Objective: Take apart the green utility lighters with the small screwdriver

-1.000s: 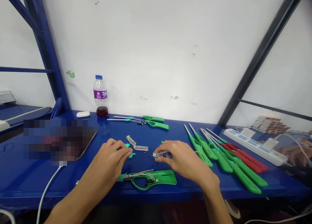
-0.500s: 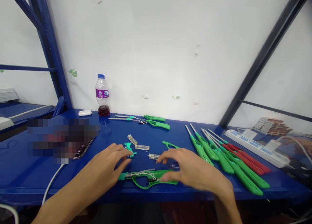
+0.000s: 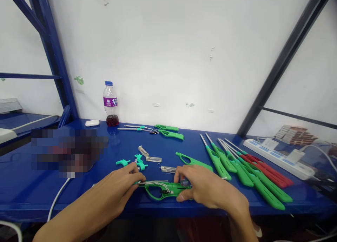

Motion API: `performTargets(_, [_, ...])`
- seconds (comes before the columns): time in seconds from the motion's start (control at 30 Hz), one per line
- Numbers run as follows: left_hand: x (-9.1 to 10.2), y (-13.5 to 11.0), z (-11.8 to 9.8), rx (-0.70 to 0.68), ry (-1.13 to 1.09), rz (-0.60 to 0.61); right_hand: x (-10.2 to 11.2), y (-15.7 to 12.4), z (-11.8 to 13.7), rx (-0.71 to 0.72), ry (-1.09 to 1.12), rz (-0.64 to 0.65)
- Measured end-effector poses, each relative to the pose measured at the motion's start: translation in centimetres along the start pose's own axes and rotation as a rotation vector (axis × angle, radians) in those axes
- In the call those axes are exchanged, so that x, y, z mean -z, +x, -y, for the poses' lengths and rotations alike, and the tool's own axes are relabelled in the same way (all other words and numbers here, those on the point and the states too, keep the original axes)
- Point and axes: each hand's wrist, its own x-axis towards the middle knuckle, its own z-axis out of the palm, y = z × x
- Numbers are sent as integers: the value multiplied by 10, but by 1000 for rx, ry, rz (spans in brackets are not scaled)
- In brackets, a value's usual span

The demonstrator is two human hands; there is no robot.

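Near the front edge of the table lies an opened green lighter shell (image 3: 172, 188) with thin white wires and a metal rod in it. My left hand (image 3: 123, 184) pinches its front end, where the rod begins. My right hand (image 3: 204, 186) grips the shell's rear end between thumb and fingers. Under my right palm a dark, see-through piece (image 3: 185, 182) partly shows; its kind is unclear. Just beyond my hands are several small teal triggers (image 3: 123, 162), clear plastic tanks (image 3: 153, 159) and another green shell half (image 3: 193, 162).
Finished-looking green lighters (image 3: 217, 161) and red ones (image 3: 265, 170) lie at right, beside a white power strip (image 3: 279, 159). Opened lighters (image 3: 170, 134) lie at the back. A drink bottle (image 3: 110, 105) and white case (image 3: 92, 123) stand at back left, near a blurred patch and a white cable (image 3: 59, 196).
My left hand has moved from the teal triggers down to the front end of the shell, uncovering another trigger. My right hand has closed on the shell's rear end.
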Motion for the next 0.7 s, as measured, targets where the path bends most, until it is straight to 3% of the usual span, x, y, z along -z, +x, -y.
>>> performTargets(0.3, [-1, -2, -7, 6, 78, 46, -2, -1, -4, -15, 29, -6])
performTargets(0.5, [-4, 2, -11, -24, 83, -7, -4, 0, -6, -15, 37, -9])
performTargets(0.7, [5, 6, -25, -58, 136, -45, -6, 1, -7, -4, 37, -30])
